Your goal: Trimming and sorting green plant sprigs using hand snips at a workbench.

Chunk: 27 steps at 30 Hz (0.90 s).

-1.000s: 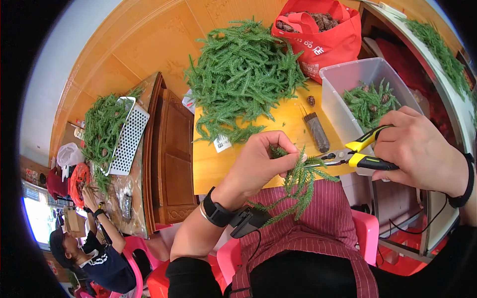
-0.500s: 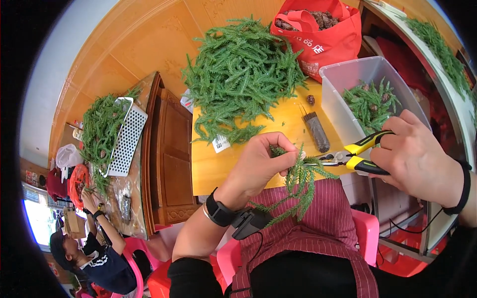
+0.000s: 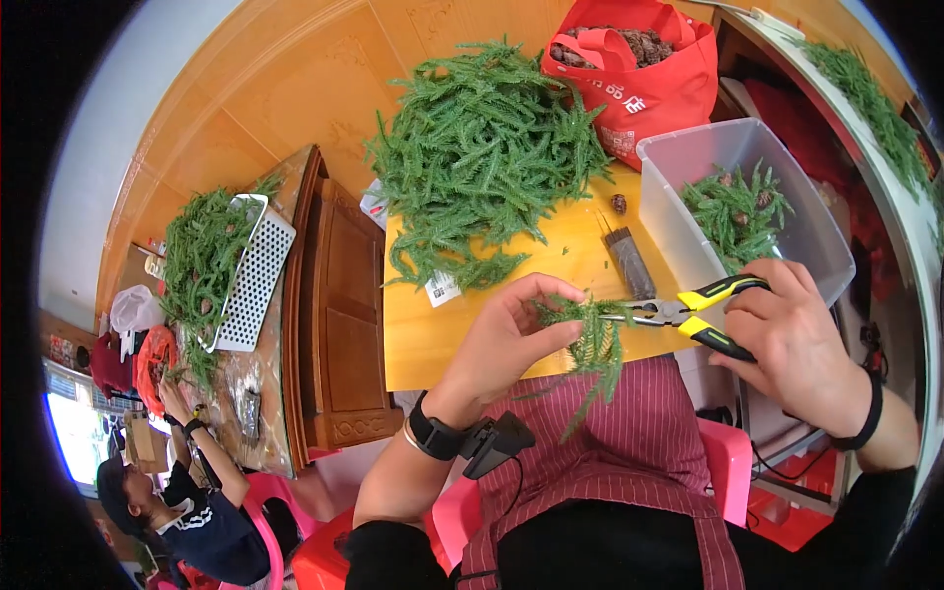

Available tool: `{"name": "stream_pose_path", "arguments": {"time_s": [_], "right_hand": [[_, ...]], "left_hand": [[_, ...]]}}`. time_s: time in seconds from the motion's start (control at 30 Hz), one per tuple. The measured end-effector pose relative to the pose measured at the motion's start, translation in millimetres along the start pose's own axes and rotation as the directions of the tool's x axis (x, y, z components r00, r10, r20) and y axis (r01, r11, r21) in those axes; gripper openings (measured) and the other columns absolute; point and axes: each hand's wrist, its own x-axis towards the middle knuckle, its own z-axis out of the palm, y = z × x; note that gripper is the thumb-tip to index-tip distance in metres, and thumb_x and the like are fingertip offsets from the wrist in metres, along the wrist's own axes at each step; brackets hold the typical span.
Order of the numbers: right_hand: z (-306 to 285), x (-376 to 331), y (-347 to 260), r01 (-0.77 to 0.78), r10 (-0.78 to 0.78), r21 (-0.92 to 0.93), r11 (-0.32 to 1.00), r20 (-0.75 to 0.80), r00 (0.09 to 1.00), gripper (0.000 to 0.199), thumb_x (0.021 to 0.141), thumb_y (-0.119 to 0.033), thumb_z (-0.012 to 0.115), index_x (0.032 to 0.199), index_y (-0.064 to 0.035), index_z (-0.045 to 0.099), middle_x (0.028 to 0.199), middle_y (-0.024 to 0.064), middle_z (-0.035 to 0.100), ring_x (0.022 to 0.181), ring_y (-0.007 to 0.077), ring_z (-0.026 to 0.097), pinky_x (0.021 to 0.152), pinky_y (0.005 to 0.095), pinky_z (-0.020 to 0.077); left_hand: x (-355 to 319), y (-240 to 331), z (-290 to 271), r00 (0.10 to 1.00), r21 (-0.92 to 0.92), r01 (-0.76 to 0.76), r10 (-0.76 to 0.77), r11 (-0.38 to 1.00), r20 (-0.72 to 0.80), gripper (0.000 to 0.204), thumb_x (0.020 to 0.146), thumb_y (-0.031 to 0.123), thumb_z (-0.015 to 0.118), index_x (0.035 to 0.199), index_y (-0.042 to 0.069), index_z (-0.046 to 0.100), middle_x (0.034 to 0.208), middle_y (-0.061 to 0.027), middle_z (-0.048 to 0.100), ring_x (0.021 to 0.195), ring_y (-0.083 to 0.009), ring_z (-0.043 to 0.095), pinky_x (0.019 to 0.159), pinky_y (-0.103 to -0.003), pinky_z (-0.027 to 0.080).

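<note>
A green artificial pine sprig [image 3: 598, 346] is pinched between the thumb and fingers of my left hand [image 3: 501, 339], its fronds hanging over my lap. My right hand [image 3: 798, 329] is closed around the yellow-and-black handles of long-nose pliers [image 3: 667, 311]. The pliers' jaws reach into the sprig near my left fingertips; foliage hides what lies between them. Just beyond the pliers, a dark bundle of thin wire-like stems [image 3: 629, 264] lies on the yellow tabletop [image 3: 433, 339], with a small pine cone [image 3: 618, 204] farther back.
A big heap of green sprigs [image 3: 487, 157] covers the table's back left. On the right stands a clear plastic bin [image 3: 678, 192] holding sprigs with cones. Behind it sits a red bag [image 3: 649, 88] of pine cones. At far left, another person [image 3: 211, 531] works beside a white perforated basket [image 3: 258, 280].
My right hand has moved left and slightly down with the pliers. The sprig has turned, its fronds now bunched closer to my left fingers.
</note>
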Motion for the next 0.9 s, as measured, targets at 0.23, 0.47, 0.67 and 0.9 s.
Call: {"name": "stream_pose_path", "arguments": {"time_s": [0.23, 0.47, 0.67, 0.9], "right_hand": [[22.1, -13.7, -6.3, -0.212, 0.249, 0.391, 0.896, -0.046, 0.967, 0.029, 0.065, -0.024, 0.071, 0.084, -0.0040, 0.061, 0.072, 0.0102, 0.057, 0.080, 0.0303, 0.054, 0.073, 0.0375, 0.0417], [62.5, -5.8, -43.8, -0.154, 0.301, 0.687, 0.710, -0.099, 0.948, 0.028, 0.069, -0.024, 0.070, 0.079, -0.0004, 0.060, 0.070, 0.0141, 0.055, 0.075, 0.0342, 0.053, 0.073, 0.0381, 0.0428], [82.6, -2.6, -44.4, -0.136, 0.305, 0.653, 0.745, -0.153, 0.940, 0.029, 0.069, -0.023, 0.070, 0.079, 0.0006, 0.058, 0.066, 0.0144, 0.051, 0.070, 0.0351, 0.051, 0.078, 0.0391, 0.0416], [93.8, 4.6, -42.9, -0.136, 0.335, 0.672, 0.728, -0.176, 0.926, 0.028, 0.067, -0.022, 0.071, 0.077, 0.0007, 0.058, 0.065, 0.0148, 0.052, 0.067, 0.0338, 0.052, 0.076, 0.0390, 0.0418]], "left_hand": [[-4.7, 0.9, -3.6, 0.960, 0.091, -0.154, 0.171, 0.984, -0.223, 0.030, 0.074, -0.004, 0.063, 0.103, 0.002, 0.057, 0.096, -0.0008, 0.053, 0.087, -0.0088, 0.054, 0.077, -0.020, 0.045], [1.9, -6.8, -7.7, 0.780, 0.667, -0.314, 0.584, 0.676, -0.225, 0.033, 0.068, -0.003, 0.069, 0.099, 0.003, 0.060, 0.103, -0.0070, 0.052, 0.096, -0.0116, 0.051, 0.076, -0.021, 0.045], [4.5, -3.6, 2.1, 0.726, 0.682, -0.334, 0.639, 0.650, -0.254, 0.031, 0.064, -0.005, 0.071, 0.092, 0.001, 0.060, 0.108, -0.0105, 0.053, 0.099, -0.0153, 0.050, 0.080, -0.025, 0.044], [9.3, -7.2, 5.8, 0.785, 0.663, -0.263, 0.555, 0.701, -0.276, 0.033, 0.064, -0.005, 0.071, 0.094, -0.001, 0.058, 0.102, -0.0088, 0.055, 0.093, -0.0148, 0.055, 0.076, -0.024, 0.048]]}}
